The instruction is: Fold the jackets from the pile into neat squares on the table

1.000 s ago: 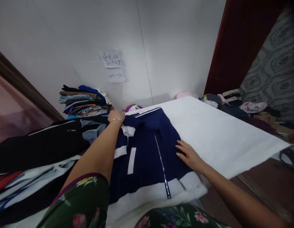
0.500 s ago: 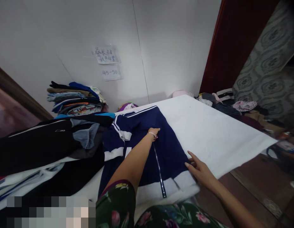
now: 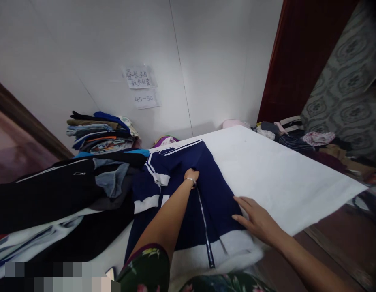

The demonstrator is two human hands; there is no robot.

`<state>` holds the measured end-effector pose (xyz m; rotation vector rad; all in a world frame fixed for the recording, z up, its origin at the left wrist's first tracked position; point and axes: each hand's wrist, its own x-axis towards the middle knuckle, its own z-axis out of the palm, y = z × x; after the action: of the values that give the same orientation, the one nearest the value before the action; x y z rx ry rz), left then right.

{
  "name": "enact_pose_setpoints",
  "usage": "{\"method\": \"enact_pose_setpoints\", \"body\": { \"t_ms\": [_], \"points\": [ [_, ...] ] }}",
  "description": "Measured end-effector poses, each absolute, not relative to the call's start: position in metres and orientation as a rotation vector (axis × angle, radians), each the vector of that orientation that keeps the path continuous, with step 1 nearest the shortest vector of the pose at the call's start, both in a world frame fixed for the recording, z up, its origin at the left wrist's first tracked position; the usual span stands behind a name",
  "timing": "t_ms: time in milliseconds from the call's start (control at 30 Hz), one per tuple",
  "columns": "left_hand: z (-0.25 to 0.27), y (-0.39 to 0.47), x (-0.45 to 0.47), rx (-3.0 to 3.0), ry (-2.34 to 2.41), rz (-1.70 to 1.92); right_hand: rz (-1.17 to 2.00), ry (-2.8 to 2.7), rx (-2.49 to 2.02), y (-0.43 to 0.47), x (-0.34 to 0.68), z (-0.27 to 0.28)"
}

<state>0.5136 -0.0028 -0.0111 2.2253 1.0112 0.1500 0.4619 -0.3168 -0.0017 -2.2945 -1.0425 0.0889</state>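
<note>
A navy blue zip jacket [image 3: 218, 190] with white hem, cuffs and stripes lies spread on the white table, its sleeves folded in to the left. Reaching across its middle, my left hand [image 3: 191, 177] has its fingers curled at the upper end of the zipper [image 3: 204, 219], closed on the jacket's front. The fingertips are partly hidden. My right hand [image 3: 257, 217] is open at the jacket's right edge, thumb and fingers apart, with the fingertips touching the cloth near the white hem [image 3: 236, 243].
Black and grey garments [image 3: 63, 178] are heaped left of the jacket. Behind them stands a stack of folded clothes [image 3: 101, 132] against the wall. The white tabletop [image 3: 267, 170] extends right. Beyond it lie more loose clothes [image 3: 297, 142].
My left hand has drawn slightly toward me and its fingers have curled in. The right hand has moved in onto the jacket's edge. The view has shifted slightly.
</note>
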Motion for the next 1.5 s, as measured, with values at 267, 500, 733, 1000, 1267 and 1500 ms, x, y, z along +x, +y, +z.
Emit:
{"method": "enact_pose_setpoints", "body": {
  "t_ms": [267,500,733,1000,1267,1500],
  "points": [
    [-0.013,0.000,0.505,2.212,0.969,0.123,0.262,-1.482,-2.352,-0.248,0.477,-0.015],
    [0.035,0.064,0.470,2.425,1.037,0.447,0.291,-1.412,-2.316,-0.244,0.484,-0.008],
    [0.061,0.135,0.440,2.428,1.430,0.603,0.099,-1.401,-2.327,-0.195,0.517,-0.017],
    [0.059,0.170,0.431,2.178,1.382,0.575,0.146,-1.459,-2.363,-0.185,0.520,-0.049],
    [0.119,0.179,0.441,1.787,1.002,0.758,0.139,-1.450,-2.361,-0.184,0.521,-0.048],
    [0.159,0.140,0.426,1.639,0.741,0.606,0.298,-1.344,-2.275,-0.186,0.527,-0.039]
  ]
}}
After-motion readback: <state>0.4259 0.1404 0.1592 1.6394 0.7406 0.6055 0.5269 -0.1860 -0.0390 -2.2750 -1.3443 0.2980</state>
